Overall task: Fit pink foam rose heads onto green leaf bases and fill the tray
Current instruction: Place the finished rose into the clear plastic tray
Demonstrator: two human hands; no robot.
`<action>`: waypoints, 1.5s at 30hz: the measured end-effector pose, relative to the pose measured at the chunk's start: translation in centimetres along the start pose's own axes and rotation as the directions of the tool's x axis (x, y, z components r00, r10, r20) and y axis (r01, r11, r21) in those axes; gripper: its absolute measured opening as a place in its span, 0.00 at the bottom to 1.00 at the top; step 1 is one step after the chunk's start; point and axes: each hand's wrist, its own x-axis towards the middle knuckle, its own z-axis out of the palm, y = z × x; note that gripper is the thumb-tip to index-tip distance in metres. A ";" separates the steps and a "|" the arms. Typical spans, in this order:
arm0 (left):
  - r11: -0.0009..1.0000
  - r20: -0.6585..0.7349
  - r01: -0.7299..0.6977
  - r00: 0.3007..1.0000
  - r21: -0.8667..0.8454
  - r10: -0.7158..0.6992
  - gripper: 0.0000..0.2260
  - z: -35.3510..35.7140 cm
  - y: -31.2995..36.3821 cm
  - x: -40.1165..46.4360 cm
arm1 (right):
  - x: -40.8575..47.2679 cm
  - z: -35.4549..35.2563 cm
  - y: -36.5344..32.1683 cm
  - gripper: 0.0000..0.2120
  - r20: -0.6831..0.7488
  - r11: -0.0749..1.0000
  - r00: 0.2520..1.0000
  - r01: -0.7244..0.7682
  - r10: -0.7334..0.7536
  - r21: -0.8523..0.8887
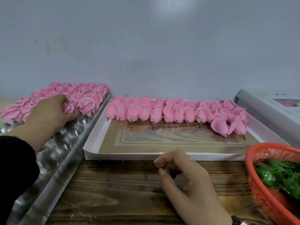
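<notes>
My left hand (48, 114) has its fingertips curled round one finished rose (67, 106), seating it among the others in the clear plastic tray (68, 138). I judge it is being set into the next free cup, since the filled rows lie beyond the hand and bare cups run back toward my wrist. My right hand (186, 177) hangs over the wooden table (121, 192), fingers loosely curled and holding nothing, probably waiting for the next piece. Just beyond it, the unfitted pink rose heads (175, 111) lie in a row on a shallow cardboard lid (123, 155), stems pointing toward me, easy to pick. To its right an orange basket (259, 184) holds the green leaf bases (282, 176). A box (259, 108) beyond the basket carries print too blurred to read.
</notes>
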 end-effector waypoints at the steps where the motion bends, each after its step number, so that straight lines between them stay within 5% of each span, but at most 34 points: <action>1: 1.000 -0.002 -0.003 1.000 0.002 0.003 0.17 0.0 0.0 0.1 | 0.0 0.0 0.0 0.12 0.003 1.000 1.000 -0.004 0.004 0.001; 30: 0.985 0.140 0.014 0.989 0.170 -0.038 0.13 0.7 0.5 -0.4 | 0.1 0.0 -0.1 0.09 0.074 0.998 0.996 -0.058 0.058 -0.002; 45: 0.991 0.093 0.042 0.994 0.129 -0.054 0.23 -2.0 1.8 -2.2 | 0.0 -0.2 -0.1 0.06 0.129 0.997 0.988 -0.080 0.082 -0.016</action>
